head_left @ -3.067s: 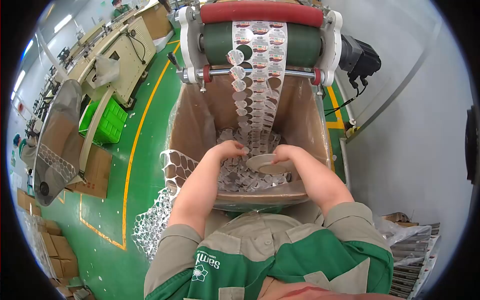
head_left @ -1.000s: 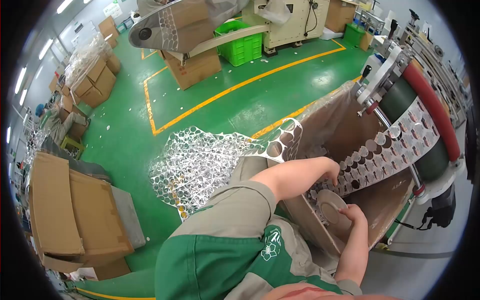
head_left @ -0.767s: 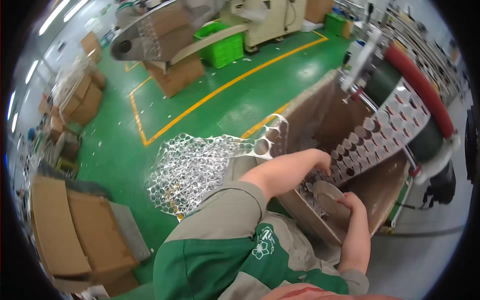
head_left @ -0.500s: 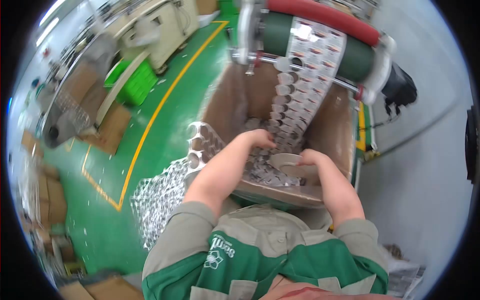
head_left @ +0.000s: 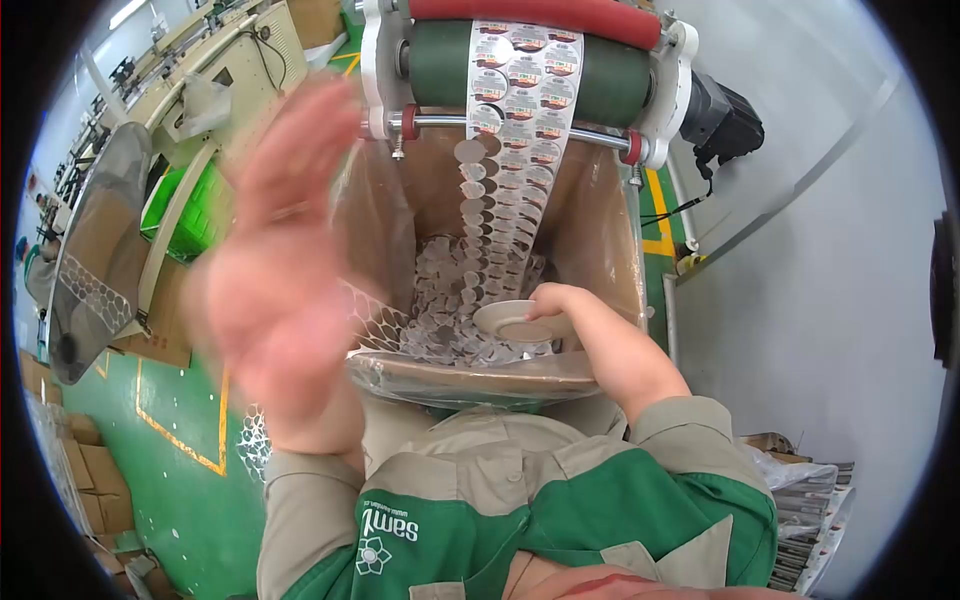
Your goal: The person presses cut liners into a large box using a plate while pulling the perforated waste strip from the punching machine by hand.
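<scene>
My left hand [head_left: 275,290] is raised close to the camera at the left, strongly blurred by motion. Its fingers appear stretched upward, and I see nothing in them. Over the front of a plastic-lined cardboard box [head_left: 590,220], my right hand [head_left: 555,303] grips the rim of a shallow beige round dish [head_left: 510,322]. A printed label web [head_left: 530,130] hangs from the roller into the box, with rows of round labels partly lifting off. Loose round pieces [head_left: 435,290] lie heaped in the box, left of the dish.
A green roller [head_left: 620,80] with a red roller [head_left: 560,22] above it spans the box's far side. A black motor [head_left: 725,115] juts out to the right. Perforated waste web [head_left: 375,315] drapes over the box's left edge. A green crate [head_left: 195,215] stands at left.
My left hand has left the label web and swung up toward the camera at the left. The right hand still holds the dish. The whole view has shifted.
</scene>
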Tool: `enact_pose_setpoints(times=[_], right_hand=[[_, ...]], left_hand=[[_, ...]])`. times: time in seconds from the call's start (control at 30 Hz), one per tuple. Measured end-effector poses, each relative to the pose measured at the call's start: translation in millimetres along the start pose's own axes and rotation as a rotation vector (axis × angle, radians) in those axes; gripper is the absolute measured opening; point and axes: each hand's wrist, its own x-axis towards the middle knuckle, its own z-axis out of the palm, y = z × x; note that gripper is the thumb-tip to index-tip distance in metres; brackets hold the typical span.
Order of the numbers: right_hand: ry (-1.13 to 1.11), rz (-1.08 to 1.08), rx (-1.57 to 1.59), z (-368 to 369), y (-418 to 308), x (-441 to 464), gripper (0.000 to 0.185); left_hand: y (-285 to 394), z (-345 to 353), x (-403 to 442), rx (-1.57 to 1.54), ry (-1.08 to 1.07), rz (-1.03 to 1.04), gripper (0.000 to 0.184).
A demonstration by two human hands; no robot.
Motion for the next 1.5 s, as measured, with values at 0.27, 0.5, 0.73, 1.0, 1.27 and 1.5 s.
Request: enact_pose_setpoints(times=[0.27,0.5,0.73,1.0,1.27,1.5], right_hand=[[-0.065,0.004,-0.034,2,-1,2,0.047],[-0.047,0.026,0.043,-3,-5,-10,0.045],[-0.004,0.003,0.017,-3,-1,-2,0.046],[-0.039,0.013,-0.003,-6,-3,1,0.046],[0.001,0.009,0.03,-4,-3,-8,0.045],[0.098,-0.007,-0.14,-7,-10,4,0.043]], left_hand=[[62,-2,-1,0.027,0.19,0.373,0.019],[62,-9,-6,0.067,0.299,0.406,0.021],[56,-15,-10,0.093,0.36,0.411,0.023],[57,-4,-8,0.094,0.389,0.409,0.026],[59,2,-9,0.109,0.436,0.378,0.029],[-69,-69,-38,0.682,0.108,-0.446,0.037]])
